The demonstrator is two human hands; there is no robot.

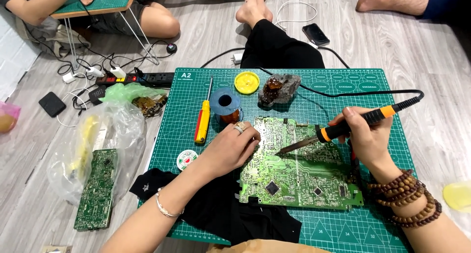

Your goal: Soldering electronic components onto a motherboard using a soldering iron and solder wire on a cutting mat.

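- Looking down at my green cutting mat, which fills the middle of the frame, with a big green circuit board lying flat on it at centre right.
- My right hand is closed around the orange-and-black handle of a soldering iron, with the tip angled down and left onto the board's upper middle.
- My left hand rests on the board's left edge, fingers curled down with a ring showing; can't tell if it's pinching anything.
- Black cloth sits under my left wrist and the board's lower left corner.
- Along the mat's top: a red-and-yellow screwdriver, a blue solder spool just beside it, a yellow round lid and a brownish rock-like chunk.
- Left of the mat, a second narrow circuit board lies partly under a clear plastic bag.
- A power strip sits at upper left, and other people's legs are along the top edge.
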